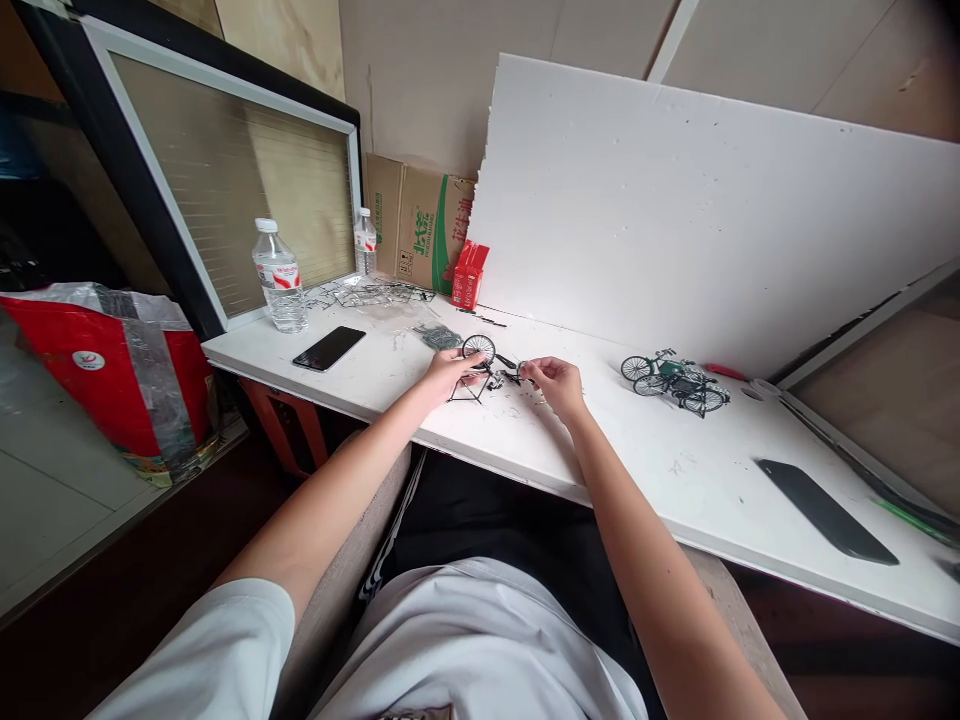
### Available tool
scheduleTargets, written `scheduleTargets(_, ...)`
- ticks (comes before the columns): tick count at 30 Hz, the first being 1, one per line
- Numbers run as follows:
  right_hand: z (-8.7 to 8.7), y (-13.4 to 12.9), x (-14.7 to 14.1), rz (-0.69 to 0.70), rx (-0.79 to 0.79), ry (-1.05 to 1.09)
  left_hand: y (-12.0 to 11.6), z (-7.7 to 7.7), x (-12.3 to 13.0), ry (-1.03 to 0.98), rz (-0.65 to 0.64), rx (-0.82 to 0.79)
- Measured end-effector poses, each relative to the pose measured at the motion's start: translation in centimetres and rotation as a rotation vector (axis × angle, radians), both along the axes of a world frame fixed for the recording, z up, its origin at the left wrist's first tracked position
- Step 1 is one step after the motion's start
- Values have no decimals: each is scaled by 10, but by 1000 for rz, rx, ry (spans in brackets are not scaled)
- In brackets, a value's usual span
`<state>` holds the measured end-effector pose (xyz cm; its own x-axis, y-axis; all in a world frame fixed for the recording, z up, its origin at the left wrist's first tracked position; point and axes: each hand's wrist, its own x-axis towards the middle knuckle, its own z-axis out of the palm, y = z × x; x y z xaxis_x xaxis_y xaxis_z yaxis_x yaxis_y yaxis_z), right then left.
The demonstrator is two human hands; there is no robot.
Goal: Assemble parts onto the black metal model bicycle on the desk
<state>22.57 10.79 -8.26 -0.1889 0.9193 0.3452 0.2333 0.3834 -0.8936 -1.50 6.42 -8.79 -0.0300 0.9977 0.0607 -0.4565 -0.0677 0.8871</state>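
Note:
A small black model bicycle point(478, 350), partly built, is held above the white table by my left hand point(447, 373); its spoked wheel stands up beside my thumb. At the other end of its thin frame, my right hand point(553, 380) pinches with thumb and fingertips. What sits in that pinch is too small to make out. Several tiny loose parts point(529, 400) lie on the table below and between my hands. Behind my left hand rests a bundle of dark green parts point(439, 337), seemingly in clear plastic.
Finished-looking model bicycles point(675, 382) stand on the right. A dark phone-shaped slab point(825, 510) lies near the right front edge. Leftward are a phone point(330, 348), a water bottle point(280, 278) and black sprues point(382, 293). A red box point(469, 274) and white board point(675, 210) stand behind.

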Motion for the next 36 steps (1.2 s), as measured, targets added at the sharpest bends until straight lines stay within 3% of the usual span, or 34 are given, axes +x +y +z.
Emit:
scheduleTargets(8,8,-4,0,0,-56,112,-4,-7,17,169,23,14)
scheduleTargets(15,0,1,-1,111,-16,-16,-3,-11,18,198,8,11)
scheduleTargets(26,-4,6,-1,-52,49,-52,-3,-8,20,190,7,-20)
scheduleTargets(36,0,0,-2,-26,60,-30,-8,-3,20,216,-24,-15)
